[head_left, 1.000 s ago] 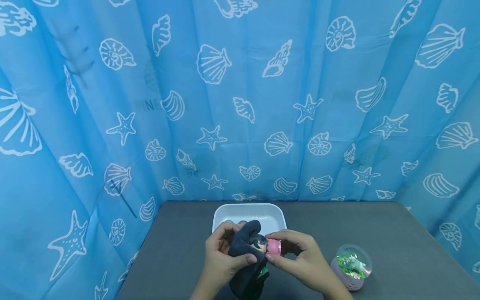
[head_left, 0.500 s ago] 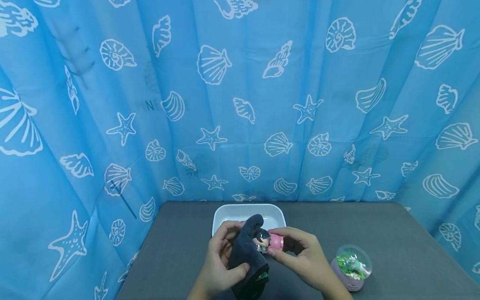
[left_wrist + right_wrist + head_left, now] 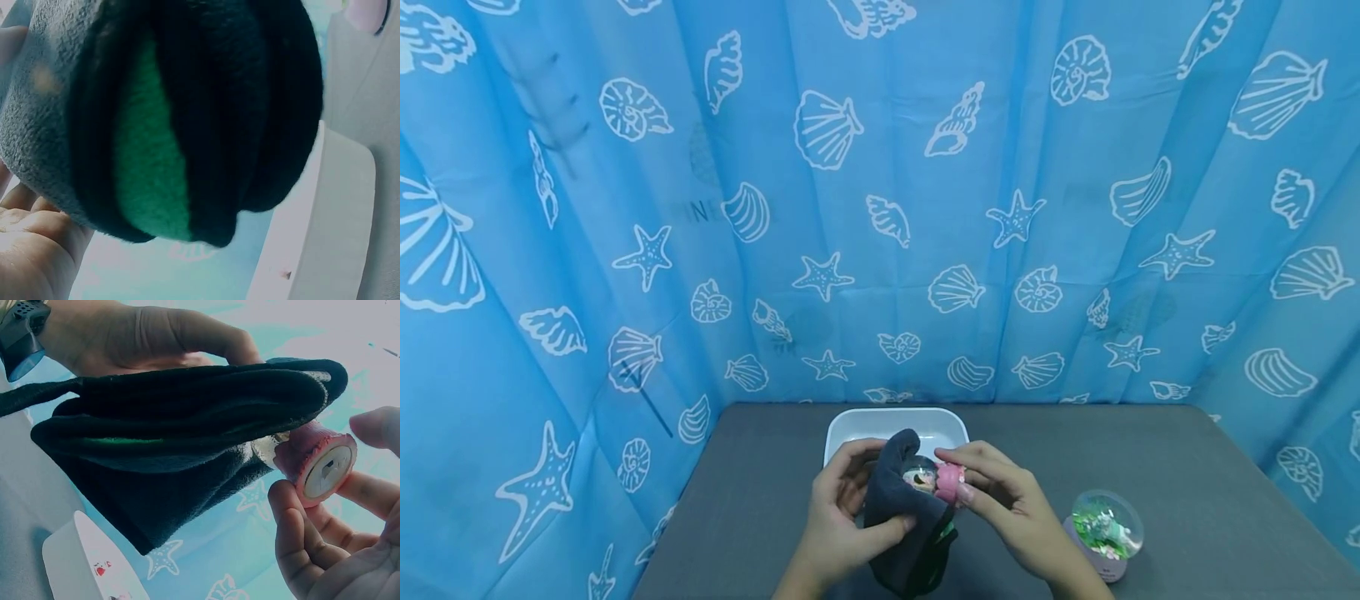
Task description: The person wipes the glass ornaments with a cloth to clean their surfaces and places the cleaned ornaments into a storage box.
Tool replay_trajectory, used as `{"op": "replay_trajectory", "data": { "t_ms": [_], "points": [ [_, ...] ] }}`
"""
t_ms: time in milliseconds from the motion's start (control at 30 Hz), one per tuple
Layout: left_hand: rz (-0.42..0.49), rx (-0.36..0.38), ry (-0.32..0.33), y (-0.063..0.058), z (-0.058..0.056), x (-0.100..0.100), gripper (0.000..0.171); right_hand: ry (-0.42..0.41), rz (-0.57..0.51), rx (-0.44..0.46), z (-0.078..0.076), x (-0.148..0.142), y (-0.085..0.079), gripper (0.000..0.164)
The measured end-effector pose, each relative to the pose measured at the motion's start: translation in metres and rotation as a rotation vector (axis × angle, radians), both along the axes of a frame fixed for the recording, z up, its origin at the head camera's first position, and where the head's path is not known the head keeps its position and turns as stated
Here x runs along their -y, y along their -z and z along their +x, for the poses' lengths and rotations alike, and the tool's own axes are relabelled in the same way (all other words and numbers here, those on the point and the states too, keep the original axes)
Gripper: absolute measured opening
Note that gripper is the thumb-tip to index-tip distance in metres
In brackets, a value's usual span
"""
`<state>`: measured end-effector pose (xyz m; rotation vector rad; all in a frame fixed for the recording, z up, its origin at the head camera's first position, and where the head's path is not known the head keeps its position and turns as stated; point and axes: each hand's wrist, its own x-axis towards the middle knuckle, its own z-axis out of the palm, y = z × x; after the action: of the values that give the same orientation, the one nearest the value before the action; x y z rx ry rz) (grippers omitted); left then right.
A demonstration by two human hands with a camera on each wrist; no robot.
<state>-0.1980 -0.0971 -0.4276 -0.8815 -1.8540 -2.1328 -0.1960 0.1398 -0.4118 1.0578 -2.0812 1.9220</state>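
Note:
In the head view my left hand (image 3: pixel 838 521) holds a folded dark grey cloth (image 3: pixel 891 496) with a green patch near its lower edge. The cloth wraps the far side of a small snow globe (image 3: pixel 919 477), whose clear dome has a little figure inside. My right hand (image 3: pixel 1011 500) grips the globe's pink scalloped base (image 3: pixel 950 482) from the right. Seen from the right wrist, the pink base (image 3: pixel 303 440) shows its round white underside, fingers curled below it and the thumb near its rim. Thick cloth folds (image 3: pixel 219 112) fill the left wrist view.
Behind the hands lies a white tray (image 3: pixel 955 427), partly hidden by them. A larger snow globe (image 3: pixel 1105 525) with green glitter and a lilac base stands on the grey table (image 3: pixel 760 483) at the right. A blue shell-patterned curtain (image 3: pixel 880 208) hangs at the back.
The cloth shifts around the dome, and my left thumb slides down and then back along it. My right fingers change their hold on the pink base, which tilts slightly.

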Motion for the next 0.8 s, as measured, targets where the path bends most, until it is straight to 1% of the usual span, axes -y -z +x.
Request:
{"op": "replay_trajectory", "data": {
  "t_ms": [133,333,400,467,567,700,800],
  "points": [
    [-0.014,0.018,0.003,0.0006,-0.0006,-0.0005,0.066,0.009,0.014,-0.003,-0.0002,-0.0012,-0.0005,0.038],
    [-0.002,0.031,0.018,0.0012,-0.0006,-0.0026,0.064,0.122,0.000,0.014,0.0027,-0.0049,-0.0029,0.045],
    [0.003,0.033,0.022,0.0011,-0.0006,-0.0036,0.064,0.147,-0.007,0.003,0.0031,-0.0066,-0.0032,0.045],
    [0.007,0.028,0.026,0.0011,-0.0008,-0.0041,0.064,0.146,-0.007,-0.002,0.0031,-0.0081,-0.0032,0.043],
    [0.017,0.032,0.026,0.0012,-0.0006,-0.0038,0.063,0.120,-0.009,-0.003,0.0028,-0.0094,-0.0030,0.042],
    [0.027,0.033,0.027,0.0023,-0.0008,-0.0025,0.063,0.078,-0.037,-0.018,0.0023,-0.0100,-0.0030,0.045],
    [0.037,0.018,0.035,0.0038,-0.0014,-0.0016,0.062,0.049,-0.048,-0.035,0.0023,-0.0102,-0.0029,0.049]
  ]
}}
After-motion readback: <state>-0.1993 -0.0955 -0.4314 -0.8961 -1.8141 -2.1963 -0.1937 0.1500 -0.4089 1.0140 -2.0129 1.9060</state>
